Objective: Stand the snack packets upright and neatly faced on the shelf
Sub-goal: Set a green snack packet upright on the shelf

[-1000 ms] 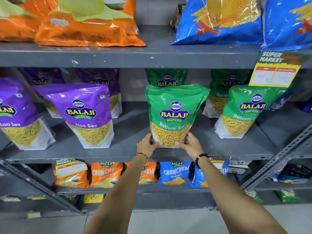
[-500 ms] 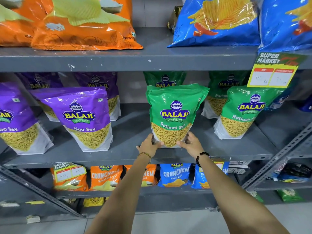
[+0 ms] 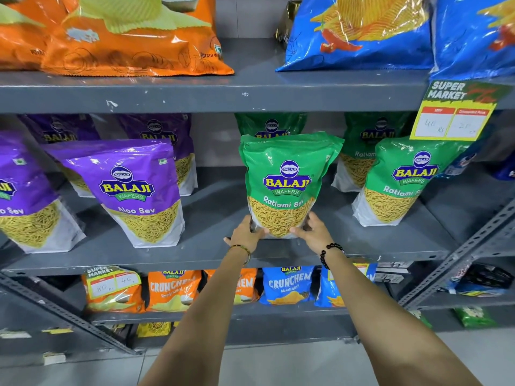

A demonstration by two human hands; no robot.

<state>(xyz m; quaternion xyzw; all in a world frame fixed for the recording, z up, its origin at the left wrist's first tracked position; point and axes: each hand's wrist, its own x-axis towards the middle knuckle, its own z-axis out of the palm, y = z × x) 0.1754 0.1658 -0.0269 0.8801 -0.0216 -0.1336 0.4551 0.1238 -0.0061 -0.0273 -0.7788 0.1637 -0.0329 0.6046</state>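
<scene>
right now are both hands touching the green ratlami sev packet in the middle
Touching. The head view shows the left hand and right hand pressed against the lower corners of the green Ratlami Sev packet.

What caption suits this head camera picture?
Both hands, left hand and right hand, steady a green Ratlami Sev packet upright on the grey shelf.

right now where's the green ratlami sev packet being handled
In the head view, the Ratlami Sev packet stands centre on the middle shelf, near its front edge, its base held between the left hand and right hand.
</scene>
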